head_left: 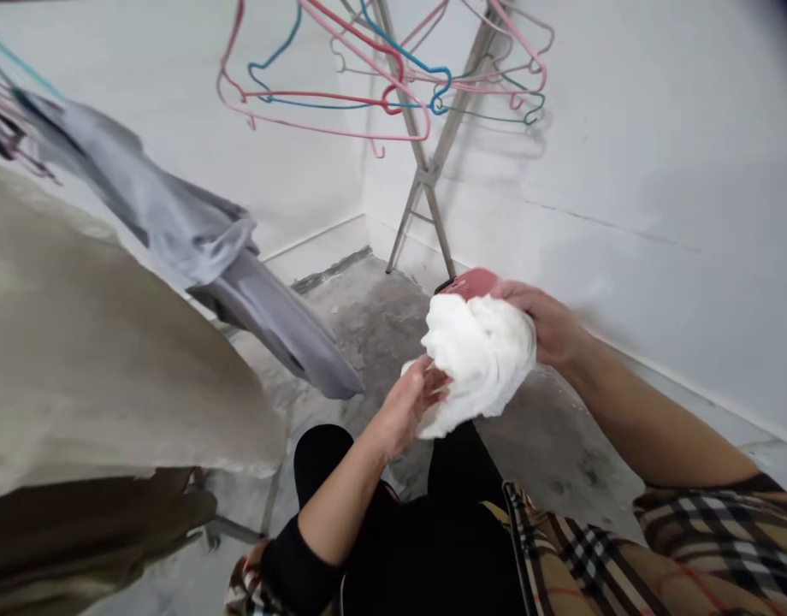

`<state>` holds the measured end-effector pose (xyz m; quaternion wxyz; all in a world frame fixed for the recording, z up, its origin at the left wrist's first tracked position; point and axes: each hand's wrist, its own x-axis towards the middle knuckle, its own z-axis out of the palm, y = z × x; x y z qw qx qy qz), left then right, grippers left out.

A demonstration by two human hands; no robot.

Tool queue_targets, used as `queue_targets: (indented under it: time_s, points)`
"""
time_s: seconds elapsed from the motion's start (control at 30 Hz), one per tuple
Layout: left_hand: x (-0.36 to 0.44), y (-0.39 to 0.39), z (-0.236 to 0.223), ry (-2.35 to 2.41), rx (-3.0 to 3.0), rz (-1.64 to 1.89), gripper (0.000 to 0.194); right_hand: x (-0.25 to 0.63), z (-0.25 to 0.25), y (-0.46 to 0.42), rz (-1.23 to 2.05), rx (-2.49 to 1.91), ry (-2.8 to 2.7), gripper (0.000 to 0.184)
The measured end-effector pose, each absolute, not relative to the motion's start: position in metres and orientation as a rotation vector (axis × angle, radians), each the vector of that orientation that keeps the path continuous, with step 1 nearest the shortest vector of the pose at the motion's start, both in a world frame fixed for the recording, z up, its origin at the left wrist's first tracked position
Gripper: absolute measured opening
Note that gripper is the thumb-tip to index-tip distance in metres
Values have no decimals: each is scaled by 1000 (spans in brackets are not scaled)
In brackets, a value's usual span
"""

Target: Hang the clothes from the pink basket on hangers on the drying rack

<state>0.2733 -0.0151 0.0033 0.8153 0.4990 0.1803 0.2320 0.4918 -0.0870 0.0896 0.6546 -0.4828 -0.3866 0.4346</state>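
A bunched white cloth [480, 359] is held up between both my hands at chest height. My left hand [406, 406] grips its lower edge with curled fingers. My right hand [547, 325] wraps round its upper right side. A red object [471, 282] shows just behind the cloth's top; I cannot make out what it is.
A beige garment [104, 359] and a grey garment [201, 248] hang at the left. Several pink, blue and green hangers [381, 77] dangle from a metal drying rack [425, 180] in the corner. White walls meet a bare concrete floor [368, 316].
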Motion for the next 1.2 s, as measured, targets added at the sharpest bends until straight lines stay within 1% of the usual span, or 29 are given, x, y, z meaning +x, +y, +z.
queue_targets:
  time_s: [0.07,0.17,0.27,0.37,0.43,0.53,0.6,0.73,0.87,0.97,1.03,1.1,1.2]
  points:
    - [266,-23,12,348,847,465,75,470,80,-102,1055,-1161,-1118,18]
    - [255,-29,22,360,750,590,56,439,64,-124,1087,-1233,-1444,30]
    - [246,-29,30,404,708,727,46,414,48,-138,1038,-1223,-1439,43]
    - [240,-29,36,448,639,822,46,399,33,-142,958,-1229,-1319,52]
    - [237,-28,38,447,598,846,43,395,25,-140,910,-1289,-1280,49]
    - [232,-25,37,426,544,839,32,397,18,-138,886,-1443,-1300,33]
    - [227,-22,36,410,537,803,28,403,14,-138,836,-1493,-1271,31]
    - [222,-16,32,413,624,818,29,418,9,-138,706,-1402,-1093,35]
    - [223,-15,29,450,659,809,35,419,10,-134,787,-1256,-806,44]
    - [225,-16,33,433,641,721,33,415,15,-128,859,-1196,-706,48]
    - [226,-16,37,427,611,668,30,413,16,-126,854,-1234,-738,47]
    - [226,-17,41,433,575,629,31,413,16,-124,707,-1360,-840,43]
    - [227,-20,44,448,540,613,32,411,17,-128,277,-1498,-982,35]
